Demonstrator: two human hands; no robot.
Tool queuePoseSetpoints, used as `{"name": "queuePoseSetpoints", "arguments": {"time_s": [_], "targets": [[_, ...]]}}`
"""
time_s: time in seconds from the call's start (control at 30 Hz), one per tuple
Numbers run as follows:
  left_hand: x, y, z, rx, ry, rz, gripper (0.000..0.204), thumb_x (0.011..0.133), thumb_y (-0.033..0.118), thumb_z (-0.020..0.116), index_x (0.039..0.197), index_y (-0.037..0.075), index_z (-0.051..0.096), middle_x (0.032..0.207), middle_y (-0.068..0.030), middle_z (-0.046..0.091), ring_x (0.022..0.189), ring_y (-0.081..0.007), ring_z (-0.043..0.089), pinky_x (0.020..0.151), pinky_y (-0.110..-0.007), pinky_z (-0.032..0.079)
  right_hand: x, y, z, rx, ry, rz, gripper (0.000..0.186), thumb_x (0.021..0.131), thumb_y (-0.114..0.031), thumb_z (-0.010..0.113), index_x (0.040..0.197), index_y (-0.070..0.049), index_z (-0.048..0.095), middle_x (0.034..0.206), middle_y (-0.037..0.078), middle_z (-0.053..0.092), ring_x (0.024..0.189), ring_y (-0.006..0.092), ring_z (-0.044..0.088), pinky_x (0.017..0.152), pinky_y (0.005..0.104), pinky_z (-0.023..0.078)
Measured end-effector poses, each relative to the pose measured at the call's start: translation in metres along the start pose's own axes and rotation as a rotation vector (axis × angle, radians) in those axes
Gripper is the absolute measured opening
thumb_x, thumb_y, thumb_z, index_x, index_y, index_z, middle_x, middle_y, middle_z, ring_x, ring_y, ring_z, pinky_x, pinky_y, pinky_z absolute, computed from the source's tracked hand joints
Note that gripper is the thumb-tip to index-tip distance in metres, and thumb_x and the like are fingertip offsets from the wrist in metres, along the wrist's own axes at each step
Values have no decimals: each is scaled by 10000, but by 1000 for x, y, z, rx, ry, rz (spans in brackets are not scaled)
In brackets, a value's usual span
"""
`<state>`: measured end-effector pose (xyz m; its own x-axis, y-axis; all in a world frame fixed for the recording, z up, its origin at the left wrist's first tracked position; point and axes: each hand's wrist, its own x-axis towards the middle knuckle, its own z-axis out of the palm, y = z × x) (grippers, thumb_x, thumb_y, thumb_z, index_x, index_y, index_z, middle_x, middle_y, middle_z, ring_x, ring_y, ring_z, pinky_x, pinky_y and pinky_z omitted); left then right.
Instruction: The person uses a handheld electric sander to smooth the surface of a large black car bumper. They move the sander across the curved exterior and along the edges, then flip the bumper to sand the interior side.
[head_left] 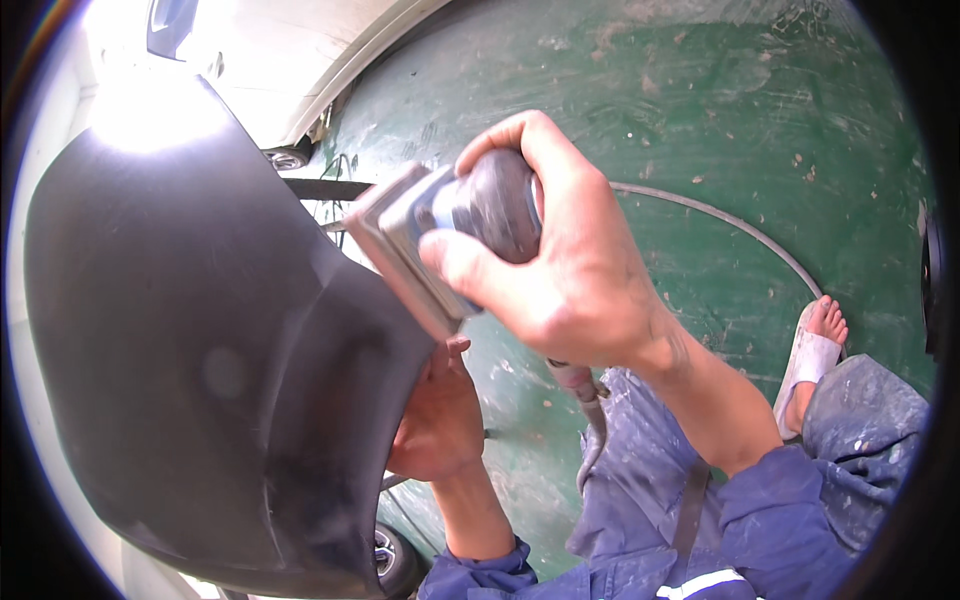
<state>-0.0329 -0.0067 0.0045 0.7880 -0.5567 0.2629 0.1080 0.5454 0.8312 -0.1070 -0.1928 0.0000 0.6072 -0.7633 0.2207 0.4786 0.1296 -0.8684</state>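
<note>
In my right hand (590, 270) is a handheld power sander (470, 215), with fingers and thumb wrapped round its dark rounded top. Its flat rectangular pad is tilted and turned toward the panel; whether the pad touches the panel's edge I cannot tell. A grey hose (593, 425) hangs from the sander below my wrist. At the left stands a large matte dark car hood (200, 330), curved and creased. My left hand (440, 420) grips its right edge, just below the sander, with some fingers hidden behind the panel.
Bars of a stand (330, 189) show behind the hood. A pale car body (330, 45) stands at the top left, and a wheel (395, 560) shows at the bottom. Across the green floor (720, 110) runs a hose (735, 220) toward my sandalled foot (815, 345).
</note>
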Motion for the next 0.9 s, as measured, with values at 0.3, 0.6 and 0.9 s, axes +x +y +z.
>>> {"name": "queuePoseSetpoints", "arguments": {"time_s": [0.3,0.6,0.9], "targets": [[3,-1,14,-65,30,-2,689,930,498,676,1428,26,609,1174,-55,664,906,-154,518,903,-322,439,-4,-1,6,-92,60,-83,454,855,-132,840,1178,-2,549,931,82,658,827,127,648,739,304,541],[8,1,13,-132,-213,-30,752,942,488,677,1500,2,542,1434,-128,630,1165,-193,601,1053,-356,462,-8,-1,8,-69,58,-69,457,855,-119,837,1186,-6,542,933,78,655,856,118,639,759,300,538],[9,6,-32,-74,-286,-41,811,944,567,642,1569,72,491,1574,-202,538,1501,-344,459,1146,-562,421,-8,31,0,12,246,-80,468,829,-152,845,1153,19,553,936,158,662,831,251,690,745,381,563]]}}
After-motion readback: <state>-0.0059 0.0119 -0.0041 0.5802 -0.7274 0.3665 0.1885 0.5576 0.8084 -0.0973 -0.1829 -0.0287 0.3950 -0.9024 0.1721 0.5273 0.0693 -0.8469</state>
